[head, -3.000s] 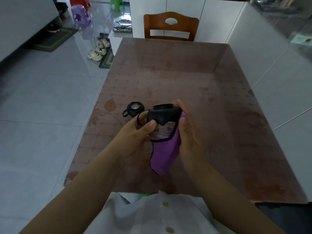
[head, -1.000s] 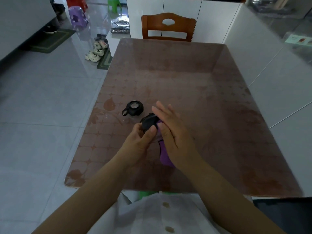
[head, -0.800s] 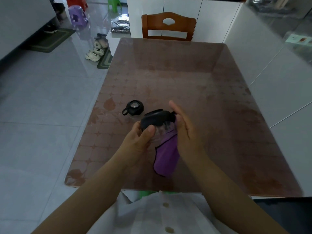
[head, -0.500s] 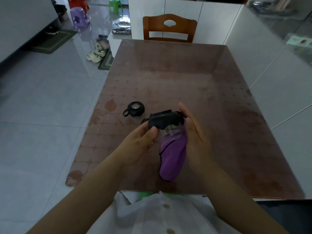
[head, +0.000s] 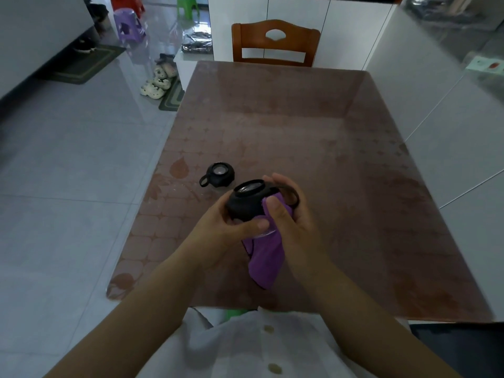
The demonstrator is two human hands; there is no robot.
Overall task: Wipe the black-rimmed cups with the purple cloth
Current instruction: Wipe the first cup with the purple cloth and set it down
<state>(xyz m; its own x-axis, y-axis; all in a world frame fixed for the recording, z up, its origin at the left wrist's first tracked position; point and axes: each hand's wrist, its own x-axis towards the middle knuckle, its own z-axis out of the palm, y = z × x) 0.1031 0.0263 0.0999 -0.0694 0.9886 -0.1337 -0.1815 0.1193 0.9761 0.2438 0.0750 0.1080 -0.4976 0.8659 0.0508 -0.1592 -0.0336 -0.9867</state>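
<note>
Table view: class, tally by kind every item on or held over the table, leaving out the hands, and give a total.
black-rimmed cups: 2 (held cup, loose cup)
purple cloth: 1
Total: 3

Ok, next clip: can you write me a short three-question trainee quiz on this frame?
1. True or false: the left hand grips the held cup.
2. The right hand holds the purple cloth: A) balled up, away from any cup B) against the held cup C) stretched between both hands.
3. Fill in: ___ cup rests untouched on the table.

Key: 1 true; 2 B; 3 one, the second cup.
</note>
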